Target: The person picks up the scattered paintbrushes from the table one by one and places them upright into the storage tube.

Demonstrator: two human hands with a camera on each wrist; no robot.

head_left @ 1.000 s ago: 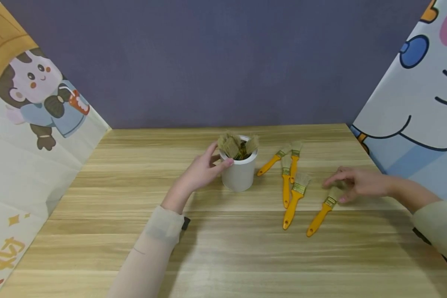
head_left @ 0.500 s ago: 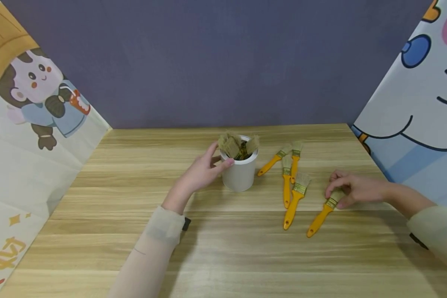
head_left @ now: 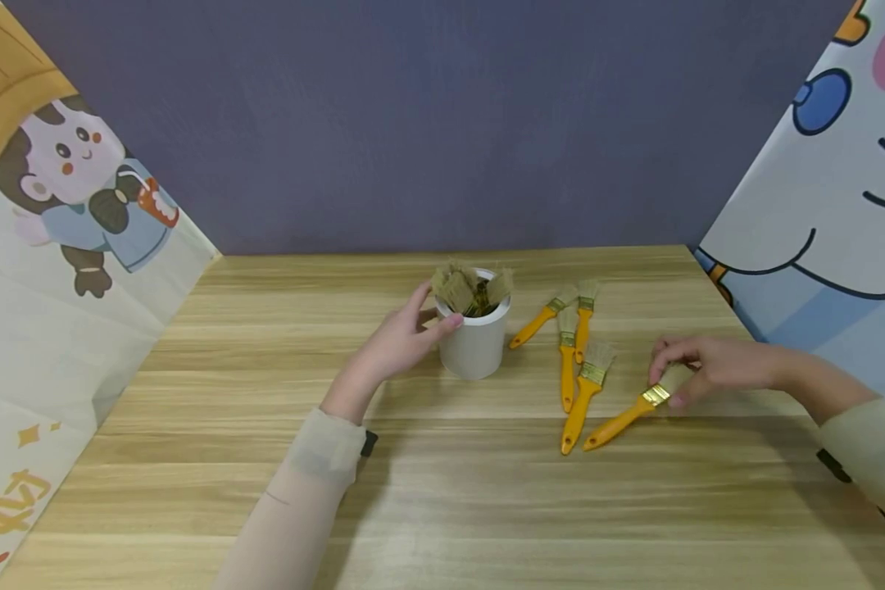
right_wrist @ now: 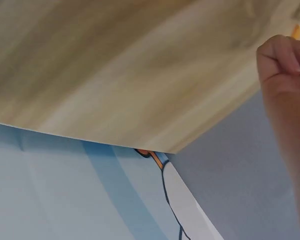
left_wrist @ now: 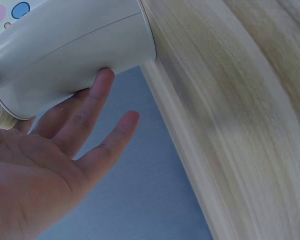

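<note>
My left hand (head_left: 398, 336) holds a white cup (head_left: 472, 352) at its left side, thumb on the front of the rim. Bristle ends of several paintbrushes (head_left: 457, 288) stick up out of the cup. In the left wrist view some fingers (left_wrist: 87, 115) lie along the cup wall (left_wrist: 80, 45), while the little finger stands off it. At the right, my right hand (head_left: 715, 365) pinches a paintbrush (head_left: 619, 424) by its bristle end, the yellow handle pointing to the lower left. The right wrist view shows only part of the right hand (right_wrist: 287, 70), with a bit of yellow (right_wrist: 297, 31) beyond.
Between cup and right hand lie several more yellow-handled brushes; the nearest, a wide brush (head_left: 581, 414), is close to the pinched one's handle tip. The wooden table (head_left: 487, 508) meets a dark wall (head_left: 442, 123) behind. Printed cartoon sheets (head_left: 841, 270) flank both sides.
My right hand has closed its fingers on the brush's bristle end, and the handle has swung left toward the wide brush. The left hand and cup stay in place.
</note>
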